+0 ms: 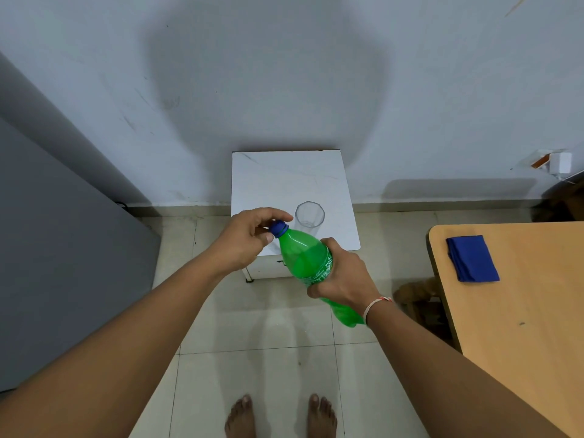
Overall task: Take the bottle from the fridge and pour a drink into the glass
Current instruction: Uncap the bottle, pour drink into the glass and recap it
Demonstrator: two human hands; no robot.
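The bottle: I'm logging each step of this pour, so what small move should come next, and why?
Probably twist the blue cap off. The left hand pinches it while the right hand grips the tilted green bottle around its label. The cap looks still seated on the neck, and the glass stands empty on the small white table, so nothing can pour yet.

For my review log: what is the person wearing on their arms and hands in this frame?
Both forearms are bare, with no sleeves in view and no gloves. The left hand shows no ring, watch or band. The right hand has a thin thread bracelet at the wrist, whitish with a touch of red-orange. No other markings are visible.
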